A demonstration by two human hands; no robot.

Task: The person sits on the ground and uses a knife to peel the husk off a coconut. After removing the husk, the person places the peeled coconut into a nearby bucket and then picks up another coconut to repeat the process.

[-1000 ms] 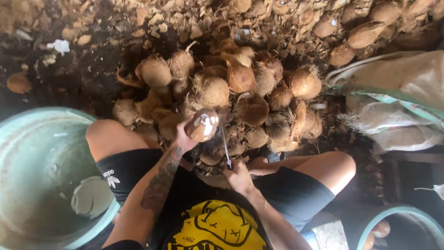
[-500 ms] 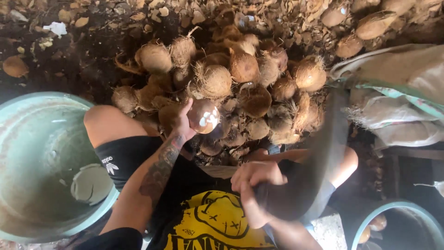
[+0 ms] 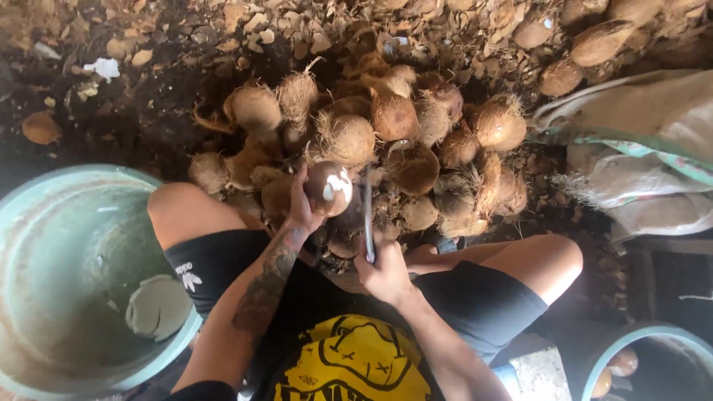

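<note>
Coconut (image 3: 329, 187), mid-husking, sits clasped in left hand (image 3: 303, 212) at frame centre; right hand (image 3: 382, 269) clenches blade (image 3: 368, 212), needing careful aim.

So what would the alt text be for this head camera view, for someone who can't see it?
Seen from above, a seated person's left hand holds a partly peeled coconut while the right hand grips a blade beside it. A pile of husked coconuts lies ahead, with a large green tub at the left.
</note>
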